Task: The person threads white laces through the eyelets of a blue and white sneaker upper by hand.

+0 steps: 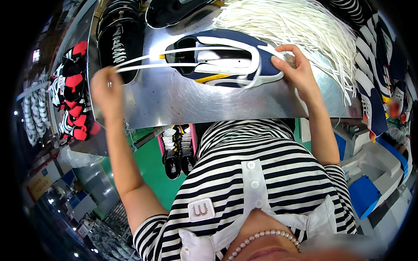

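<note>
Striped shirt: closest thing to the camera, black and white shirt (278, 169) on the person doing the work.
Left hand: left hand (106, 93) is a bit blurry, but the fingers look pinched on two strands of white lace (152, 66), off past the heel end of the shoe.
Right hand: right hand (302, 76) is at the toe, thumb and forefinger apart and touching it. Can't tell if that's a real grip or just steadying.
Shoe: navy shoe (224, 56) lies on the table between the hands, toe to the right, opening to the left.
Progress: early days, I'd say. Both strands run from the left hand over the opening to the front, so some lace is on there, but I see no crisscross up the shoe and no knot. Threading and tightening look left, though white lace on a white panel is hard to read.
Steel table: shiny table (209, 102) under it all.
Lace pile: big heap of loose white laces (283, 26) beyond the toe.
Other shoes: black ones (119, 48) past the left hand, red-and-black ones (76, 87) further out left, navy pieces (370, 82) stacked far right.
</note>
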### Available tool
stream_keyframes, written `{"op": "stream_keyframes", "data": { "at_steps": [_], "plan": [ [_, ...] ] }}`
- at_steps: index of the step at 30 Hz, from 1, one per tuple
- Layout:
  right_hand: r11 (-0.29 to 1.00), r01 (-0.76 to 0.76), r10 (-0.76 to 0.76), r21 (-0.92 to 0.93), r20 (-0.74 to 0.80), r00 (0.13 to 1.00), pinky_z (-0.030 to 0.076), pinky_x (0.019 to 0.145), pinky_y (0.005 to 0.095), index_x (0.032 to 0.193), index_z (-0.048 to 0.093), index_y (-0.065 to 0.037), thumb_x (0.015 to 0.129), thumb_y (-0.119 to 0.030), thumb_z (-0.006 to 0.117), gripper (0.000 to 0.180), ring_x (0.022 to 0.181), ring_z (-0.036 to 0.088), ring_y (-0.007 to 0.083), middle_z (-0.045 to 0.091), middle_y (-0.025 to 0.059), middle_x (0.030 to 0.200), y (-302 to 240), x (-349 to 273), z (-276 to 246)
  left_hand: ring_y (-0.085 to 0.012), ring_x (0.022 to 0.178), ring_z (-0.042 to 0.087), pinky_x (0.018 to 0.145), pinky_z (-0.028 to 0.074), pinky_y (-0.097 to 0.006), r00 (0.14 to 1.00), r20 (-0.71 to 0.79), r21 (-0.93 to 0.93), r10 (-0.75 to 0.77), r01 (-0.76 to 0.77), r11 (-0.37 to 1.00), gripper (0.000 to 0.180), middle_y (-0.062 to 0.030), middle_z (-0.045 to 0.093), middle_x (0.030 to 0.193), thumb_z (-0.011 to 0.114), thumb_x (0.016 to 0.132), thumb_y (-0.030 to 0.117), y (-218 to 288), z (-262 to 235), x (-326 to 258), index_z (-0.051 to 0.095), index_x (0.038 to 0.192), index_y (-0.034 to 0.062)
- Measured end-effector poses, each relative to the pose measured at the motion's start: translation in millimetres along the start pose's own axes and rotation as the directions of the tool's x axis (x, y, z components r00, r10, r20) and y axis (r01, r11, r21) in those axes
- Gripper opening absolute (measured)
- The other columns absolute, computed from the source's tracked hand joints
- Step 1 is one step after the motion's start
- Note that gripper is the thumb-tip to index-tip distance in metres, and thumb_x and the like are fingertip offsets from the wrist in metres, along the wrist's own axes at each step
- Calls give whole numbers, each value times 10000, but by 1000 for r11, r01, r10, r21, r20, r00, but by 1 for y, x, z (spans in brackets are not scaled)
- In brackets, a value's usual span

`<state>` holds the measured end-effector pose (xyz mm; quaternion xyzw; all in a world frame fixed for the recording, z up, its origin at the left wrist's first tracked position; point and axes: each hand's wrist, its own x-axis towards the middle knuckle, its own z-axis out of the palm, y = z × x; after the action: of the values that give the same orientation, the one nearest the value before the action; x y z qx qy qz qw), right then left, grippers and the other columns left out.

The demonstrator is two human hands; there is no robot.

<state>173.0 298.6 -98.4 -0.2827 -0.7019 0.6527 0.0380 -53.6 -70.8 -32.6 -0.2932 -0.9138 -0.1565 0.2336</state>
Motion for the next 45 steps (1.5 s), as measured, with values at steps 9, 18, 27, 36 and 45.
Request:
{"op": "stream_keyframes", "data": {
  "at_steps": [9, 18, 27, 36, 45],
  "plan": [
    [995, -95, 94, 9, 61, 994, 432, 705, 245, 1133, 611, -120, 811, -359, 766, 430, 782, 557, 94, 628, 23, 883, 8, 5, -11, -244, 852, 617, 767, 496, -335, 1000, 15, -161, 24, -21, 987, 75, -114, 654, 941, 615, 918, 65, 12, -13, 1, 643, 937, -2],
    [772, 315, -440, -552, -107, 891, 502, 654, 317, 928, 668, -65, 820, -287, 740, 257, 755, 670, 227, 675, 77, 871, -26, -4, 26, -140, 740, 565, 686, 459, -250, 884, 441, -718, 156, 243, 652, 80, -64, 622, 859, 643, 894, 66, 144, 42, -6, 635, 916, -10],
    [848, 247, -211, -469, 130, 969, 443, 533, 341, 820, 656, -36, 860, -264, 677, 233, 574, 576, 204, 572, 29, 604, -27, 18, 49, -63, 677, 509, 600, 418, -224, 849, 528, -769, -32, 493, 407, 126, -15, 581, 827, 658, 901, 100, 153, 77, -26, 654, 878, -24],
    [685, 339, -440, -645, 5, 898, 403, 526, 302, 776, 627, -4, 818, -266, 757, 296, 545, 498, 129, 531, 40, 585, -21, 9, 55, -3, 649, 455, 567, 362, -175, 867, 496, -732, -34, 439, 521, 140, 29, 596, 849, 661, 925, 124, 153, 74, -25, 662, 934, -15],
    [860, 381, -451, -341, -155, 879, 453, 577, 299, 876, 639, -8, 875, -208, 706, 210, 590, 555, 157, 627, 86, 703, -19, 29, 53, -92, 630, 462, 607, 387, -240, 745, 667, -733, 4, 658, -174, 168, -36, 598, 774, 603, 944, 142, 132, 65, -17, 651, 971, -16]
  ]
}}
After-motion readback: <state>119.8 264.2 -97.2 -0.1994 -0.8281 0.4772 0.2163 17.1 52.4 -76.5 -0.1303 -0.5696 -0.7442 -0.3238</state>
